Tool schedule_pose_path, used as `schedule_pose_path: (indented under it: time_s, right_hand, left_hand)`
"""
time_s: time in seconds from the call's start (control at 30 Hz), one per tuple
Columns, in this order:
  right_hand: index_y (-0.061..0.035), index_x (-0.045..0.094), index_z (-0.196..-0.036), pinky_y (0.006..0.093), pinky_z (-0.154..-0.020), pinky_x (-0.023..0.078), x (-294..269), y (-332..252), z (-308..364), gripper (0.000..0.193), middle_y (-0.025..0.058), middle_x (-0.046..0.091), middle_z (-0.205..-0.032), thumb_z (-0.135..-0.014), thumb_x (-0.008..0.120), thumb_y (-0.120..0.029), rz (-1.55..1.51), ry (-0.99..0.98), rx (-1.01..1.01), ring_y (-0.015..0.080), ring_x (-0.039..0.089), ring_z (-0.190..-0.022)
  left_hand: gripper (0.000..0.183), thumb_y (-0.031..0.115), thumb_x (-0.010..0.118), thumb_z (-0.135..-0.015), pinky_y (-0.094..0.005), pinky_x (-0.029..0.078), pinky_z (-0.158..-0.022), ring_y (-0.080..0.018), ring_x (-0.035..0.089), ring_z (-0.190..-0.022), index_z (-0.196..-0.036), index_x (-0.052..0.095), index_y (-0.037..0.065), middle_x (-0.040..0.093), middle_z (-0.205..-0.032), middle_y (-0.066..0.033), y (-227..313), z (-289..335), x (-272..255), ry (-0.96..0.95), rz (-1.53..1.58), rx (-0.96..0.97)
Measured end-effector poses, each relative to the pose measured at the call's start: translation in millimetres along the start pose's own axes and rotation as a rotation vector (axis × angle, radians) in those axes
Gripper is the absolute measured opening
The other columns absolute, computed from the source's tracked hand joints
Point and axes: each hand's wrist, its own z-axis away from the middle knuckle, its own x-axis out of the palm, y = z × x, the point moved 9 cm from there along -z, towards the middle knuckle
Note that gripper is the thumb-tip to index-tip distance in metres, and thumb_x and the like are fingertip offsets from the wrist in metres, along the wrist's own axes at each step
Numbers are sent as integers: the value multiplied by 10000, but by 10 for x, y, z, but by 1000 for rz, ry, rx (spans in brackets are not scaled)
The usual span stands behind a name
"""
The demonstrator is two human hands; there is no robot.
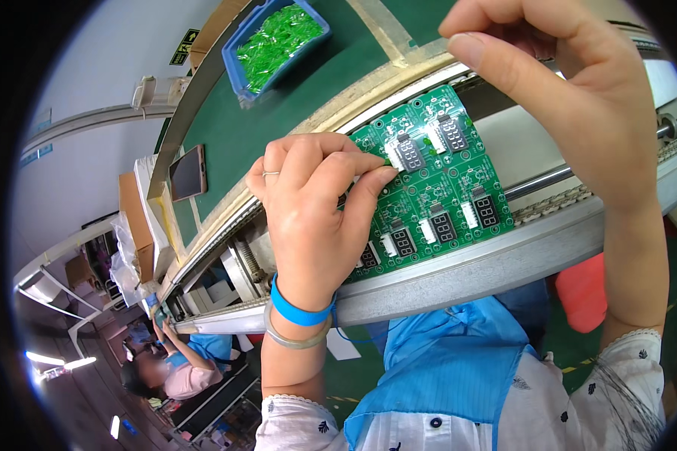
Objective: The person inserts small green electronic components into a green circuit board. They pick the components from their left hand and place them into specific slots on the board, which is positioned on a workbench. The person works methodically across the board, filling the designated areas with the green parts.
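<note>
A green circuit board panel (459,177) lies on the metal rails, carrying several digit displays, white connectors and a few small green LEDs. Over its left part is my left hand (316,192), thumb and index pinched at the board beside a white connector, with a bit of a green LED (388,161) showing at the fingertips. The palm hides some of the board's left side. My right hand (572,83) is raised above the board's upper right, thumb and index tips close together. Whatever they hold, if anything, is too small to make out.
A blue bin (326,28) full of small green LEDs with thin leads stands on the green table beyond the rail. Left of it lies a phone (188,173). The metal front rail (459,267) runs along my side. Another person (192,368) sits at far lower left.
</note>
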Motion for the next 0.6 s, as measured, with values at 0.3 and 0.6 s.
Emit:
schedule_pose_path:
  time_s: [0.3,0.6]
  right_hand:
    - [17,706,-912,278,-655,470,210,-114,-339,103,80,662,-818,-876,678,-76,58,-118,33,156,593,-718]
    - [-13,726,-802,420,-817,497,1094,-410,-995,114,163,695,-824,-783,638,-82,793,-204,-652,338,645,-876]
  left_hand:
    - [78,69,724,-854,-295,477,-806,-184,638,-869,-913,728,18,704,-900,-81,-420,-183,-488,246,45,-57]
    - [137,117,675,-816,-433,415,-811,-314,636,-805,-911,753,56,713,-906,-133,-924,-828,-279,167,-255,-76]
